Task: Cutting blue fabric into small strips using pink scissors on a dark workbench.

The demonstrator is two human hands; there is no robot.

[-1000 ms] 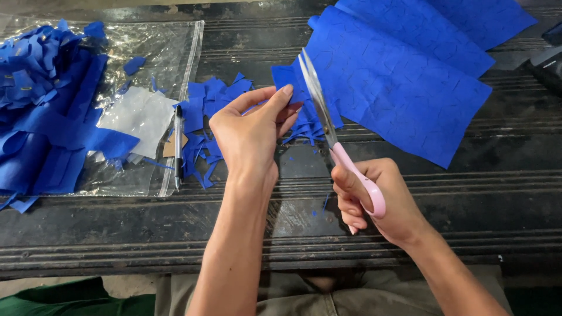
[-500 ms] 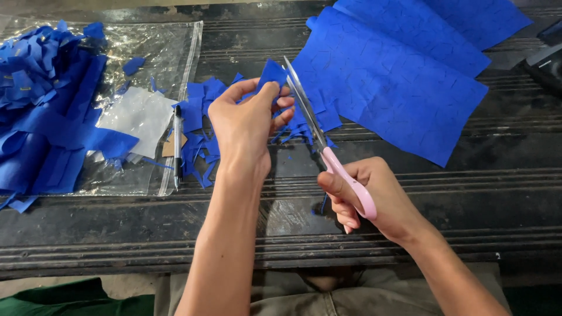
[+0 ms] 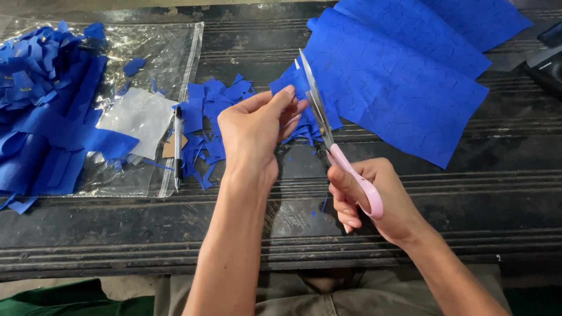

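Note:
My left hand [image 3: 254, 131] pinches a small piece of blue fabric [image 3: 291, 82] between thumb and fingers, just above the dark table. My right hand [image 3: 374, 202] grips pink-handled scissors [image 3: 328, 126]; their steel blades point up and away, against the right edge of that piece. A large blue fabric sheet [image 3: 404, 82] with fine cut marks lies behind the scissors at the upper right. A heap of small blue cut pieces [image 3: 205, 117] sits just left of my left hand.
A clear plastic bag [image 3: 132, 64] at the left carries a big pile of blue scraps [image 3: 41, 111] and a pale sheet [image 3: 140, 117]. A pen [image 3: 178, 146] lies along its right edge. A dark object [image 3: 547, 64] sits at the far right edge.
Both hands stay in the same area. The scissors have tilted and slid slightly along the small blue piece, and my left fingers have shifted their pinch on it.

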